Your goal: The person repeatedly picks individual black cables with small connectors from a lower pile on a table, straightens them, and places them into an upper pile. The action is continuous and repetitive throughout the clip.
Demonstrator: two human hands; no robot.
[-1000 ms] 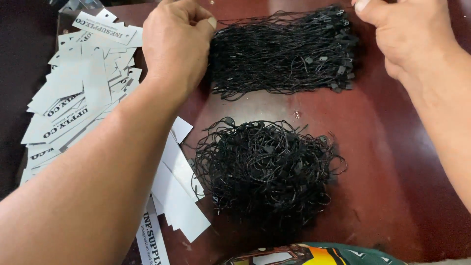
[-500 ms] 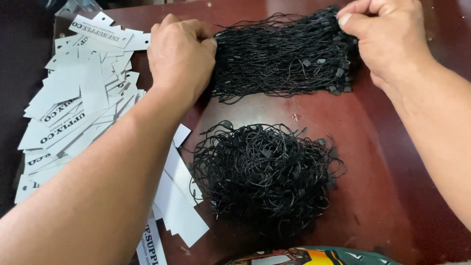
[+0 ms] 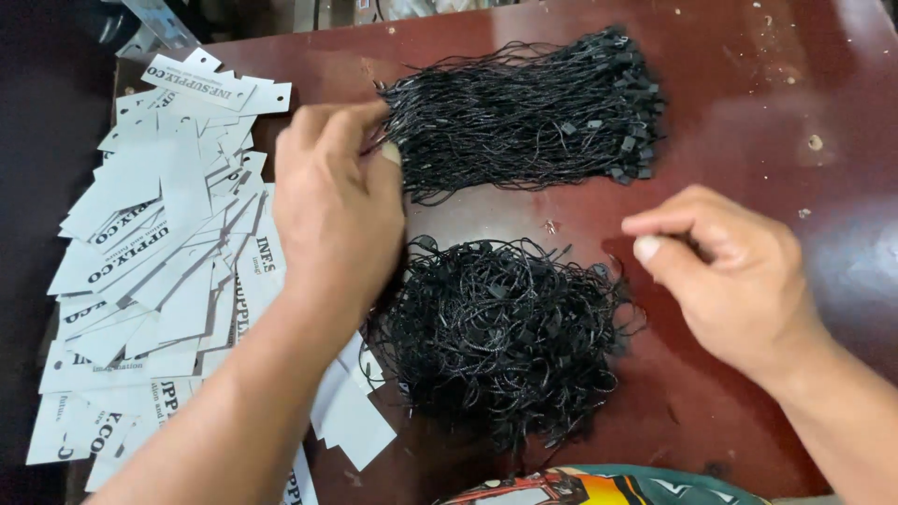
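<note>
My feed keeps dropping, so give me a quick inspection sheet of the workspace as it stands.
Surface: dark red wooden table, scuffed, with small pale specks.
Job's things: straight bundle of black tag strings; tangled heap of black tag strings nearer the person.
Clutter: white paper hang tags spread along the left edge.
Grippers: left hand pinching the straight bundle's left end; right hand pinched shut beside the heap, what it holds cannot be told.
Cables: nothing seen.
Surroundings: dark floor at left; colourful printed cloth at bottom edge.
</note>
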